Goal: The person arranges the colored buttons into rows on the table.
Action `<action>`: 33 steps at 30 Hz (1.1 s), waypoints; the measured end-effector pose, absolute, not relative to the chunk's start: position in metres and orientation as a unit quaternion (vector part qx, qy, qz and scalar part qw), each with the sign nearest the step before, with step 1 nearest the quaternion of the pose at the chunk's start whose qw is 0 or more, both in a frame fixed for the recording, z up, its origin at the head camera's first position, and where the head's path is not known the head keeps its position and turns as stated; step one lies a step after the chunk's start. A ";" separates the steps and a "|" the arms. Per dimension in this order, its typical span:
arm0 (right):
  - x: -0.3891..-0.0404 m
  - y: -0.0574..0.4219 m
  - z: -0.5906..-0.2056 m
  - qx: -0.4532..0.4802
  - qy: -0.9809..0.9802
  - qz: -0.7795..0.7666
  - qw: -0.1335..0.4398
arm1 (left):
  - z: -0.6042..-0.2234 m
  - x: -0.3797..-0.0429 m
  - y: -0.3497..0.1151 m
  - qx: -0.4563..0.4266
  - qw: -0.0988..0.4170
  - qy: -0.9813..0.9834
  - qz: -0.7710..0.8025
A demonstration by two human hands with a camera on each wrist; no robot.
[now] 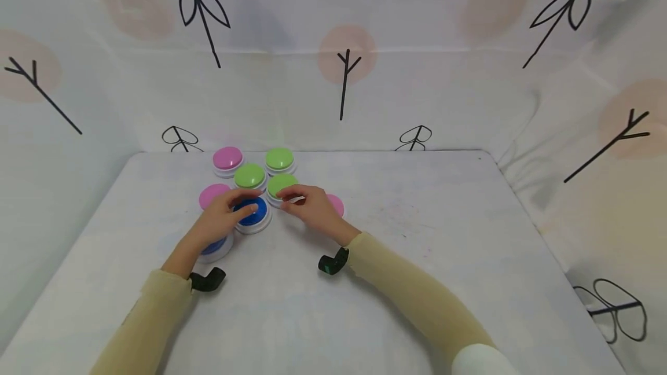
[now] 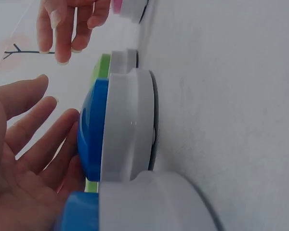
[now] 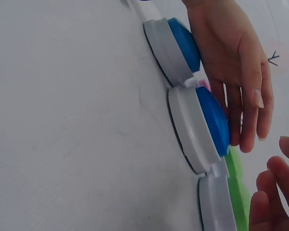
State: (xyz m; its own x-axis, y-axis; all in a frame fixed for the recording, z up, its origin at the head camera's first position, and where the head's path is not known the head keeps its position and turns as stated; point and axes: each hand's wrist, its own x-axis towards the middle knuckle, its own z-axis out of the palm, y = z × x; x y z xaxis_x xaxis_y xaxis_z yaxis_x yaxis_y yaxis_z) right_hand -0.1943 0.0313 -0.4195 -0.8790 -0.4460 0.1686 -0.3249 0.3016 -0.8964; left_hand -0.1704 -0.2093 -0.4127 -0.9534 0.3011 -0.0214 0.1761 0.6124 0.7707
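Note:
Round push buttons with white bases and coloured tops sit grouped on the table. The left hand (image 1: 221, 213) hovers over a blue button (image 1: 255, 217), its fingers relaxed and extended beside the top; in the left wrist view nothing is gripped. A second blue button (image 1: 213, 249) lies partly under the left wrist. Close to the front green button (image 1: 282, 183) is the right hand (image 1: 315, 210), fingers loosely bent and holding nothing; whether it touches the button cannot be told. A pink button (image 1: 336, 205) is partly hidden behind the right hand, another pink button (image 1: 212, 194) behind the left.
Behind the hands stand two more green buttons, one in the middle (image 1: 249, 176) and one at the back (image 1: 279, 158), plus a pink button (image 1: 227, 158). The white table (image 1: 417, 219) ends at a patterned cloth wall (image 1: 292, 97). Each wrist carries a black camera mount (image 1: 208, 280).

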 end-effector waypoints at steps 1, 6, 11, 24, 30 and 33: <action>-0.196 0.029 -0.420 -0.243 0.806 -0.536 0.060 | -0.414 -0.172 -0.210 0.135 0.074 0.891 0.428; -0.203 0.021 -0.419 -0.253 0.811 -0.522 0.076 | -0.417 -0.175 -0.216 0.135 0.076 0.880 0.448; -0.208 0.018 -0.421 -0.258 0.810 -0.518 0.097 | -0.418 -0.173 -0.219 0.131 0.090 0.883 0.441; -0.208 0.020 -0.427 -0.304 0.830 -0.460 0.088 | -0.416 -0.176 -0.214 0.112 0.118 0.905 0.392; -0.207 0.020 -0.430 -0.307 0.830 -0.455 0.097 | -0.417 -0.179 -0.215 0.170 0.117 0.899 0.386; -0.205 0.019 -0.430 -0.315 0.829 -0.451 0.103 | -0.417 -0.178 -0.217 0.199 0.117 0.895 0.381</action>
